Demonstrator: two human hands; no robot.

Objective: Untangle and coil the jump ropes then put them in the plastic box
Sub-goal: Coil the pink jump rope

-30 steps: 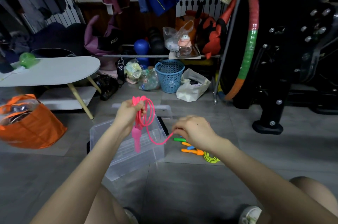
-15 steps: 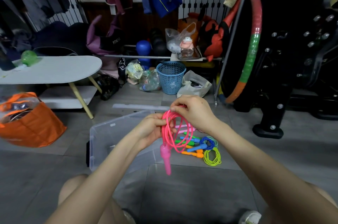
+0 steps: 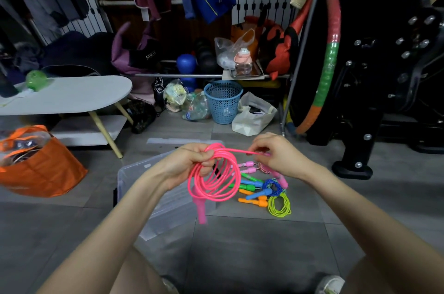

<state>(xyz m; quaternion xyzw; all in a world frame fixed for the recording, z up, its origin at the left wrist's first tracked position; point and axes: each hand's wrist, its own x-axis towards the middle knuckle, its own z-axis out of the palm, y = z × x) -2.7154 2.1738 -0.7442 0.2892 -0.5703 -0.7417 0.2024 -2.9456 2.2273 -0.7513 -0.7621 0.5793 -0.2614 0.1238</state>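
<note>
Left hand (image 3: 189, 165) grips the pink rope coil (image 3: 214, 182), right hand (image 3: 276, 155) pinches its free strand (image 3: 237, 150) running rightward, plastic box (image 3: 134, 180) lies just below the left hand

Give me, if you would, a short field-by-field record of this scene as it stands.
left hand: grips the coiled pink jump rope
right hand: pinches the rope's free strand, drawn out from the coil
handle: one pink handle hangs below the coil
plastic box: clear, on the floor under the left forearm
other ropes: piled on the floor right of the box, not yet packed
</note>
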